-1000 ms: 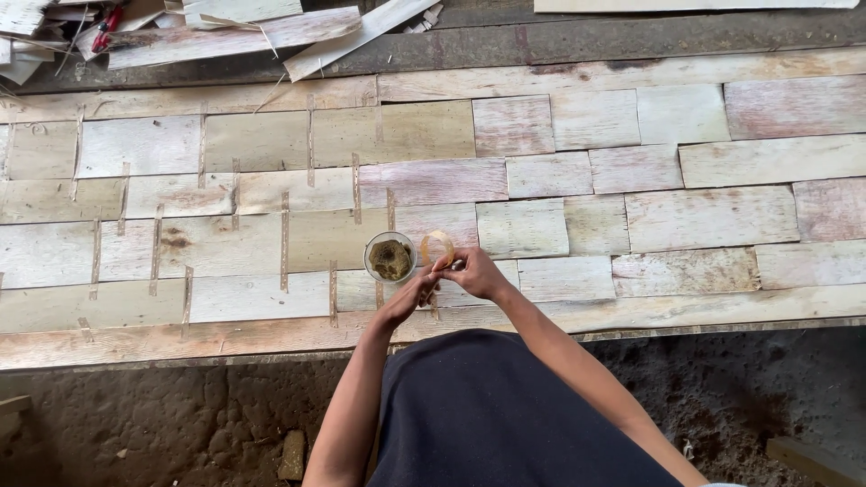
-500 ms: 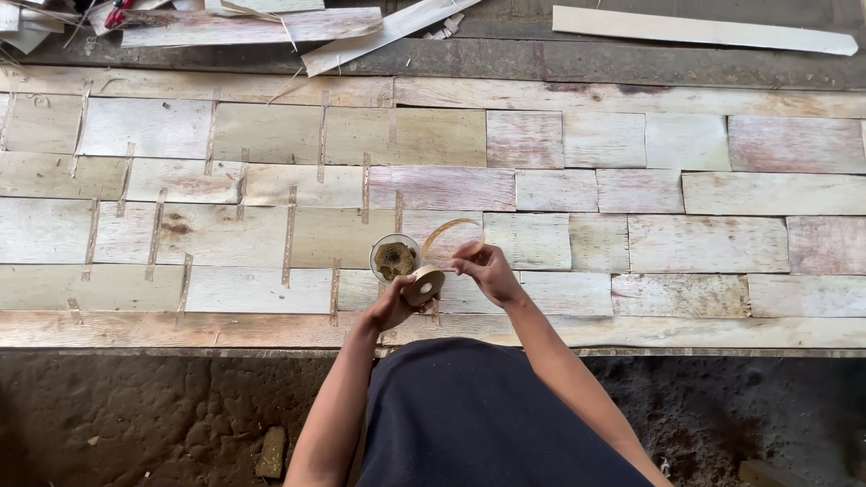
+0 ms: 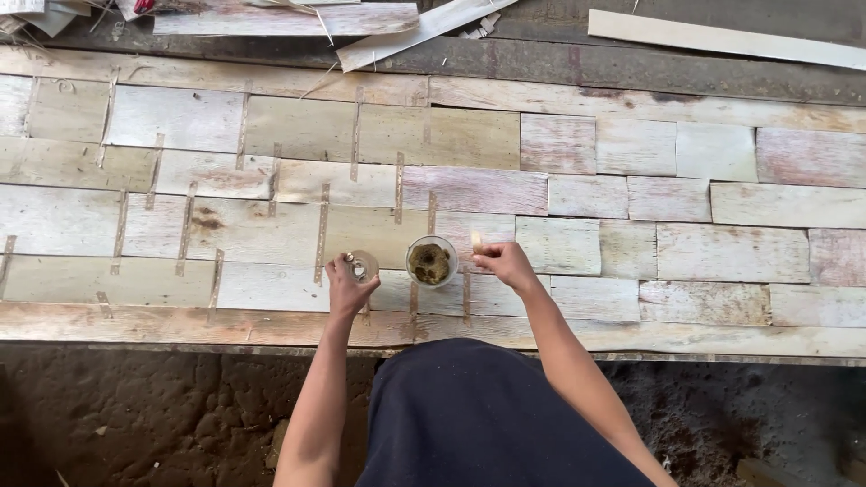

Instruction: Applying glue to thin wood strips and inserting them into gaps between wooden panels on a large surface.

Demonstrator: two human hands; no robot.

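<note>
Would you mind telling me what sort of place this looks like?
Probably a veneer or woodworking workshop: thin wood sheets laid edge to edge and joined with tape strips, offcuts piled behind, and a dirt floor.

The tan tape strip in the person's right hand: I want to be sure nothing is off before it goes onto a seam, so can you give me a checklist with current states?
1. Short tan tape strip pinched in the right hand: ok.
2. Tan tape roll gripped in the left hand, apart from the strip: ok.
3. Small round bowl of brownish wet matter upright between the hands: ok.
4. Untaped seams in the pale wood veneer sheets to the right: ok, several show no strips.
5. Strip's sticky side moistened: cannot tell.
6. Strip's length fits a seam: cannot tell, fingers hide most of it.
</note>
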